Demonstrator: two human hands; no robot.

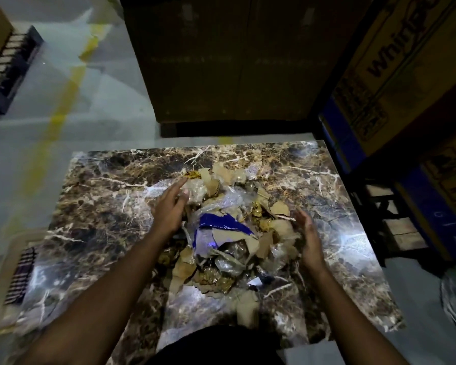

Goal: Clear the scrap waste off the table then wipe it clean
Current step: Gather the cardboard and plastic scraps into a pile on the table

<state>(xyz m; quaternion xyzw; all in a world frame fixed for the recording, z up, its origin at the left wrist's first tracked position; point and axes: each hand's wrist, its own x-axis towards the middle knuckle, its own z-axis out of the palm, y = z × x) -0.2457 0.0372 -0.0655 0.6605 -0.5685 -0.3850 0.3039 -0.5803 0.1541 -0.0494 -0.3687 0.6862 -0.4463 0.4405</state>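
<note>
Scrap waste point(229, 241) is what you are dealing with, and nearly all of it sits in one loose heap at the centre of the frame, on the marble-patterned table point(95, 206). Nearest you, at the bottom edge of the heap, a few torn cardboard pieces point(244, 309) trail toward your body. On either side your hands bracket the pile: your right hand point(309, 238) stands on edge at the heap's right flank, fingers straight and close together like a scoop, and your left hand point(170, 206) reaches over the upper left of the heap with fingers extended and slightly spread, though motion blur makes it hard to say whether it touches the plastic film there. Neither hand grips anything. So, as I judge it, the clearing has barely begun: the scraps look gathered but none appear removed, and the wiping is wholly ahead. Farther up, the table's far portion is bare marble, and large cardboard boxes point(395, 75) rise beyond it at upper right.
</note>
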